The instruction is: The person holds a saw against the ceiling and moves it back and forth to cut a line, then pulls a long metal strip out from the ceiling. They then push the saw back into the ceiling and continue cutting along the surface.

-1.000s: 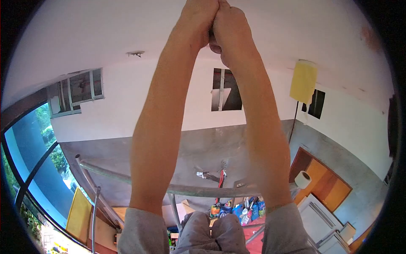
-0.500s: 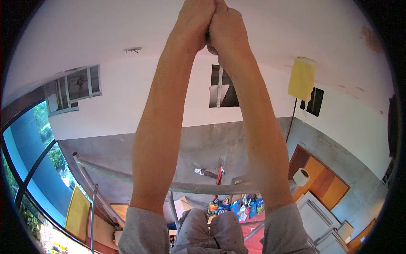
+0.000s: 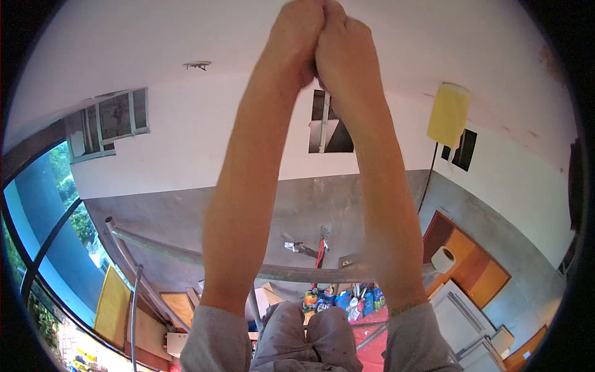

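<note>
- Left hand (image 3: 299, 34) and right hand (image 3: 344, 46) up at 12 o'clock, arms fully raised, hands pressed together side by side, touching along the inner edges.
- Fingers run off the top edge; can't tell if curled, spread or pinching anything. Nothing readable in the seam between the hands.
- Ceiling (image 3: 155, 37) white, fills the top arc from 10 to 2 o'clock; both hands are right at it at 12, contact itself not visible.
- Small ceiling fitting (image 3: 197, 64) at 11 o'clock, well apart from the left hand.
- Dark wall opening (image 3: 331, 130) with a pale upright strip inside, just below the hands, partly behind the right forearm.
- Second framed opening (image 3: 111, 124) at 10 o'clock on the white wall.
- Yellow sheet (image 3: 447, 116) hangs at 2 o'clock, thin cable drops from under it; small dark hole just beside it.
- Blue glass window (image 3: 43, 211) at 9 o'clock, greenery outside.
- Scaffold pipe (image 3: 173, 251) crosses from 8 o'clock toward centre, behind both forearms.
- White roll (image 3: 443, 259) at 4 o'clock, on the pipe's end, near the right elbow.
- Orange doors (image 3: 477, 266) at 4 o'clock.
- Grey sleeves (image 3: 214, 341) at 6–7 o'clock, knees (image 3: 310, 335) in grey trousers between them at 6.
- Coloured packets (image 3: 341, 301) on the floor just above the knees; red-handled tool (image 3: 320, 253) on the wall above those.
- Yellow board (image 3: 113, 307) at 8 o'clock.
</note>
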`<state>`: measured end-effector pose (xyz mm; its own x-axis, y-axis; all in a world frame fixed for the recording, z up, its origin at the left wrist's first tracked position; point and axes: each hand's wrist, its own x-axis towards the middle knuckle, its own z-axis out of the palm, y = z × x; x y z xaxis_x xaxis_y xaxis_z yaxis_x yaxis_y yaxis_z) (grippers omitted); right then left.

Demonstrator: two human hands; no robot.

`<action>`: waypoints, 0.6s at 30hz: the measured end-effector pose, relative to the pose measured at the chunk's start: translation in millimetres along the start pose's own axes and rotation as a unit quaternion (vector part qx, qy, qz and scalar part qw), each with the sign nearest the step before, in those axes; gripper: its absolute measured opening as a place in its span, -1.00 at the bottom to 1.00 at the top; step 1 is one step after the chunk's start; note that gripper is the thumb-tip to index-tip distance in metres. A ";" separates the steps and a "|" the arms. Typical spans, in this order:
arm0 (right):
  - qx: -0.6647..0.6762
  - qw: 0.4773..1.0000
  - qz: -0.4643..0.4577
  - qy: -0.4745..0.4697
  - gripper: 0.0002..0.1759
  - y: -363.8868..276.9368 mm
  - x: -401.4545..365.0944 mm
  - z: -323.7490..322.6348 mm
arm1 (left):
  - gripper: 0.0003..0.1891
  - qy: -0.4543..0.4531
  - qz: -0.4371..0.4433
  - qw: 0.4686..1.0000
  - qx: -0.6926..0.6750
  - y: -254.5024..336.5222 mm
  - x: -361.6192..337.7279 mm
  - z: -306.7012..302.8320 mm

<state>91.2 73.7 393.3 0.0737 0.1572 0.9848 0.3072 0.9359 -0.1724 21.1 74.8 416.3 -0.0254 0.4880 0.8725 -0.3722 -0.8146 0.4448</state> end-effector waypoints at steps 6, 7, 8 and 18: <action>-0.040 0.999 -0.017 0.002 -0.46 -3.6 -7.8 1.6 | -0.57 -0.095 0.007 0.995 -0.041 -21.3 13.1 -22.9; -0.057 0.998 -0.018 0.001 -0.45 -2.7 3.3 5.1 | -0.58 -0.078 0.004 0.996 -0.037 -21.4 24.7 -22.9; -0.071 0.997 -0.034 0.023 -0.44 7.8 16.6 10.2 | -0.58 -0.059 0.001 0.998 -0.035 -12.6 30.9 -16.8; 0.063 0.997 0.041 -0.031 -0.35 7.1 -25.6 -3.7 | -0.48 0.049 0.005 0.993 0.103 -8.9 -19.9 -4.2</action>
<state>95.0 75.2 366.8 0.0338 0.2504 0.9676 0.1812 0.9505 -0.2523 21.1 73.7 394.2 -0.1227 0.5004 0.8571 -0.1736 -0.8611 0.4779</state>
